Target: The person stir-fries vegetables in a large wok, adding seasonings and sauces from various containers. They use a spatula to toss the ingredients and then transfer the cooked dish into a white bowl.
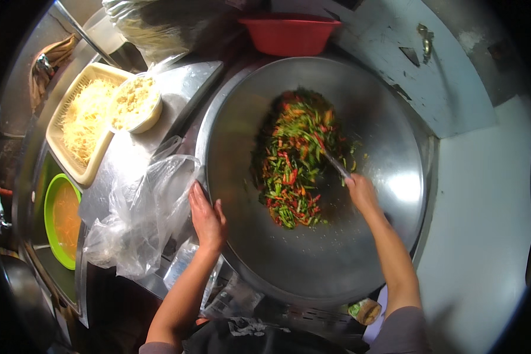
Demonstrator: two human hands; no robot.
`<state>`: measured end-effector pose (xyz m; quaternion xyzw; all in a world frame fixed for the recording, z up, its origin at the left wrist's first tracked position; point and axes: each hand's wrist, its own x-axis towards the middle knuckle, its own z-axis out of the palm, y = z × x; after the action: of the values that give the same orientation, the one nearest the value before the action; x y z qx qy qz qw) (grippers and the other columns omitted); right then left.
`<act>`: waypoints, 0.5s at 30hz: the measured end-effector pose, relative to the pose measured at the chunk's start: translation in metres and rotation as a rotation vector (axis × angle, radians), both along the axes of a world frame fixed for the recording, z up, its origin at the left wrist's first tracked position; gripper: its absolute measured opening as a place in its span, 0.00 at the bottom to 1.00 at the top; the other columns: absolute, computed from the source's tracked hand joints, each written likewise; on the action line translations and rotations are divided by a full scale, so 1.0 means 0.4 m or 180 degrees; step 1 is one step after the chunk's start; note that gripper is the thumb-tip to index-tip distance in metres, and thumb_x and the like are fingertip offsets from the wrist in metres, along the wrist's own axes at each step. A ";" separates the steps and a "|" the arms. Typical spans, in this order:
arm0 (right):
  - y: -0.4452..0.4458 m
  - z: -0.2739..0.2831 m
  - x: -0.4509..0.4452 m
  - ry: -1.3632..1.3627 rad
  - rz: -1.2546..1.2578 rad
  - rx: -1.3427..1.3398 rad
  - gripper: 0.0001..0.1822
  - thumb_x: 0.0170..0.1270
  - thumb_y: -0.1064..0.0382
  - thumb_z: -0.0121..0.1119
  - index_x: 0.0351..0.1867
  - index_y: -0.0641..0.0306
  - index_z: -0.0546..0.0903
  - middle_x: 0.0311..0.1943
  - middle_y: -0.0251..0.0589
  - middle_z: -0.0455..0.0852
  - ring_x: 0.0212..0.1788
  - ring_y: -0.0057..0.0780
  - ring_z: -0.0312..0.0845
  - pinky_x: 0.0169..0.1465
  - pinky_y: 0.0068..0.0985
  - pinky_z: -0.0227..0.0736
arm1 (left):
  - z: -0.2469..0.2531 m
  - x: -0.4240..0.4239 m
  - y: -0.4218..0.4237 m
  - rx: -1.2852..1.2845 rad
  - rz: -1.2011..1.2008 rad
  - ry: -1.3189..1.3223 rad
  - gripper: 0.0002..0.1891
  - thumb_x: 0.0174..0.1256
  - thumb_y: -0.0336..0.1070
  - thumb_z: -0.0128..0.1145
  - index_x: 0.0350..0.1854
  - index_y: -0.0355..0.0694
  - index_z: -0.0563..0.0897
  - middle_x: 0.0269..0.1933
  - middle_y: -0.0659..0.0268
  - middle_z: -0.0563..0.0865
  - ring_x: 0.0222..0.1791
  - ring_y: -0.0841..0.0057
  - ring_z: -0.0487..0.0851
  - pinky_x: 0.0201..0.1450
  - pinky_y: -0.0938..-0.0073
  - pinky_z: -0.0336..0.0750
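A very large metal wok or pan point(358, 256) lies before me, with a heap of chopped green, red and orange vegetables point(292, 177) in its middle. My right hand point(363, 192) grips the handle of a metal cooking utensil point(336, 166), whose far end is buried in the vegetables. At the pan's left rim rests my left hand point(208, 221), its fingers extended and the thumb a little apart, holding nothing that I can see. Right beside it lie crumpled clear plastic bags point(137, 212).
Left of the pan stand a cream basket point(55, 128) of pale shreds, a bowl point(148, 121) of chopped pale food and a green basin point(48, 217) of orange liquid. A red basin point(290, 37) sits behind the pan, a small jar point(365, 311) near its front edge.
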<state>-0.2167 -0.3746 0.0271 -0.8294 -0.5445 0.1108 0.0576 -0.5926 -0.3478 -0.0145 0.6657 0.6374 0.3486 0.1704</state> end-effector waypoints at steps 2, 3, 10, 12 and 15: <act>-0.008 0.144 -0.052 -0.0479 0.0250 -0.0389 0.14 0.64 0.54 0.52 0.37 0.64 0.79 0.31 0.57 0.82 0.37 0.53 0.79 0.40 0.45 0.71 | -0.003 -0.013 0.006 0.0033 0.0019 -0.0064 0.33 0.56 0.26 0.55 0.64 0.25 0.56 0.62 0.40 0.64 0.64 0.46 0.62 0.66 0.60 0.59; -0.020 0.207 -0.068 -0.0712 0.0368 -0.0582 0.14 0.64 0.54 0.53 0.39 0.63 0.79 0.31 0.57 0.82 0.37 0.53 0.79 0.40 0.46 0.71 | -0.007 -0.018 0.008 0.0096 0.0029 -0.0033 0.33 0.56 0.25 0.55 0.64 0.25 0.56 0.62 0.40 0.64 0.64 0.46 0.62 0.66 0.60 0.59; -0.266 0.350 0.087 0.0473 0.0441 -0.2617 0.14 0.64 0.54 0.53 0.33 0.61 0.84 0.22 0.45 0.82 0.23 0.34 0.77 0.30 0.31 0.71 | -0.009 -0.017 0.003 0.0151 0.0051 -0.0005 0.33 0.56 0.24 0.54 0.64 0.25 0.57 0.62 0.41 0.65 0.63 0.47 0.62 0.66 0.60 0.59; -0.259 0.308 0.046 0.1157 -0.0494 -0.3042 0.13 0.65 0.57 0.52 0.30 0.60 0.83 0.17 0.38 0.79 0.14 0.22 0.68 0.20 0.24 0.65 | -0.007 -0.027 -0.003 0.0107 0.0080 0.0078 0.32 0.56 0.25 0.54 0.64 0.25 0.57 0.62 0.41 0.65 0.63 0.47 0.63 0.66 0.60 0.59; -0.170 0.082 -0.016 0.2268 -0.0736 -0.2107 0.11 0.66 0.57 0.51 0.37 0.59 0.81 0.14 0.32 0.75 0.11 0.17 0.65 0.13 0.21 0.60 | -0.001 -0.014 -0.004 0.0037 0.0031 0.0067 0.32 0.57 0.25 0.54 0.64 0.25 0.57 0.62 0.41 0.65 0.63 0.47 0.63 0.65 0.60 0.59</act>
<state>-0.2233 -0.4427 0.0598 -0.7687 -0.3312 0.5470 -0.0144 -0.5983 -0.3493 -0.0147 0.6673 0.6404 0.3460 0.1581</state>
